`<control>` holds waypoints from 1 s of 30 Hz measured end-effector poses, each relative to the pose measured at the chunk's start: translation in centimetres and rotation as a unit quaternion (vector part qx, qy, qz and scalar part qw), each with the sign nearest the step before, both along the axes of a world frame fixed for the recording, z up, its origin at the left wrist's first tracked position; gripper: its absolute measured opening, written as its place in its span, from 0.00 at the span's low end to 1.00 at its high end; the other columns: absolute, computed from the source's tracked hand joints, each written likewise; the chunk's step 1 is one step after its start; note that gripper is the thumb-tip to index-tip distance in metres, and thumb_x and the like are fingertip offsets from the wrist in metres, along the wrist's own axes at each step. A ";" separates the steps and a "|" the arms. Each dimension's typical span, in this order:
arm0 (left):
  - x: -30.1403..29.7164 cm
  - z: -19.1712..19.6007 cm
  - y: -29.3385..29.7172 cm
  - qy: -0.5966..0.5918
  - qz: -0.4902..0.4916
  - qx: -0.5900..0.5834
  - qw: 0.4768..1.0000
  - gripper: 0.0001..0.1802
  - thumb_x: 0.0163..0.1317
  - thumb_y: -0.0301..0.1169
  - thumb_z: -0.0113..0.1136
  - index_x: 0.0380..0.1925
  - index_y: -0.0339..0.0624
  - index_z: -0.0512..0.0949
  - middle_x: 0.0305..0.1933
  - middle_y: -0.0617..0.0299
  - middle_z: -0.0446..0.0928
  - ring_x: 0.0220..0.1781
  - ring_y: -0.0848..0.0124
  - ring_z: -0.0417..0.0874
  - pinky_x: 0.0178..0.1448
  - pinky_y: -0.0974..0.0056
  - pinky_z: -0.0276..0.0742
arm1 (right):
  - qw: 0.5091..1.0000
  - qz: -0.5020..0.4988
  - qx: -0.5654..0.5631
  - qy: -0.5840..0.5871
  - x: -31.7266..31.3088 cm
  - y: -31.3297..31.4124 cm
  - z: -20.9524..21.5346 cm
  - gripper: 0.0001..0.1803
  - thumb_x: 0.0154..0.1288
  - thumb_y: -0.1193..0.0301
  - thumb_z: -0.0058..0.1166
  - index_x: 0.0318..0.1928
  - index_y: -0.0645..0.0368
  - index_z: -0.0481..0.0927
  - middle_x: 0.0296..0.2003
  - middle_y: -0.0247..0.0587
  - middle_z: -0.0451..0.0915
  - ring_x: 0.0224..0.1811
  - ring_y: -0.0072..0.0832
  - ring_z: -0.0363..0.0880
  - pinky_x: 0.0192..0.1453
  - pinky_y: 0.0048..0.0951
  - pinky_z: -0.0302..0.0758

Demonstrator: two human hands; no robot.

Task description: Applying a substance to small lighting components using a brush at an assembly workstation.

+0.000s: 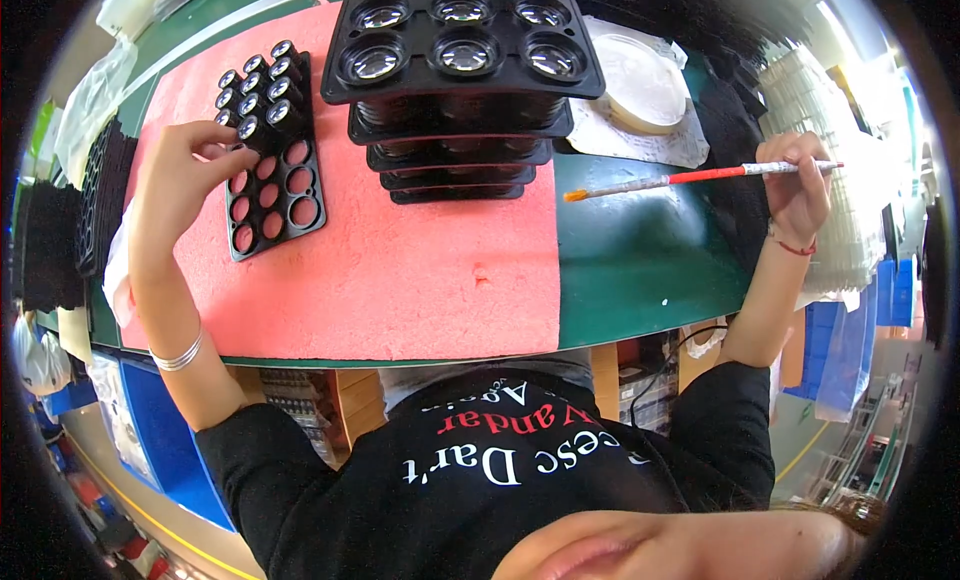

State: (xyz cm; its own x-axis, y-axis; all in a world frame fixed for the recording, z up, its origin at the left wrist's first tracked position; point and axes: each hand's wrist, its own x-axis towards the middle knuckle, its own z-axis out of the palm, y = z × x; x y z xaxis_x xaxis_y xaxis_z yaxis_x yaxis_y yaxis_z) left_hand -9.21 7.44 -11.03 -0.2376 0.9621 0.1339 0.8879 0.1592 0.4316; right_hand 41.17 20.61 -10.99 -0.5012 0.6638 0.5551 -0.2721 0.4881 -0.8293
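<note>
My left hand (190,170) is closed, with thumb and index finger pinched at a small black lens barrel (252,132). This barrel is at the near end of a group of similar barrels standing in a black tray (318,185). Round holes show in the tray's near part, with pink foam beneath them. My right hand (800,185) is closed around the rear of a slim brush (705,174). The brush has a red and whitish handle and an orange tip that points left over the green table.
A tall stack of black trays (465,95) with large glass lenses stands on the pink foam mat (430,280). Behind the brush, a round whitish dish (645,85) rests on paper. Dark stacked trays (100,195) are at far left, clear ones (820,170) at right.
</note>
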 end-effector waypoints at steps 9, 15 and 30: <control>4.9 4.6 0.9 -0.032 -0.041 0.208 0.977 0.11 0.55 0.34 0.60 0.36 0.42 0.80 0.31 0.70 0.75 0.25 0.84 0.65 0.30 0.76 0.61 | 0.998 -0.018 -0.037 0.048 0.5 0.2 0.0 0.12 0.60 0.68 0.51 0.31 0.67 0.74 0.26 0.48 0.76 0.25 0.31 0.76 0.30 0.25 0.74; 12.0 8.7 3.7 0.046 -0.150 0.238 0.959 0.12 0.53 0.35 0.62 0.36 0.42 0.80 0.31 0.67 0.75 0.25 0.80 0.67 0.33 0.75 0.63 | 0.998 0.000 -0.045 0.045 0.3 0.0 0.1 0.12 0.60 0.69 0.51 0.31 0.68 0.75 0.25 0.48 0.77 0.25 0.31 0.76 0.31 0.27 0.74; 17.4 8.1 4.0 0.176 -0.181 0.398 0.882 0.15 0.49 0.26 0.65 0.37 0.34 0.75 0.36 0.64 0.76 0.36 0.77 0.74 0.41 0.75 0.67 | 1.000 -0.018 -0.005 0.014 0.5 -0.1 0.7 0.13 0.64 0.66 0.45 0.31 0.66 0.73 0.24 0.45 0.74 0.25 0.29 0.72 0.29 0.26 0.69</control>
State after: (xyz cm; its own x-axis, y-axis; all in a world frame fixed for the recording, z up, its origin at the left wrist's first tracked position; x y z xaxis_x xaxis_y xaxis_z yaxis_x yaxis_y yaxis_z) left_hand 8.22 11.42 -2.90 0.2559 0.5354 0.8049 0.9199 -0.3907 -0.0326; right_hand 41.69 20.48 -10.30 -0.4604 0.6868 0.5624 -0.2781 0.4900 -0.8262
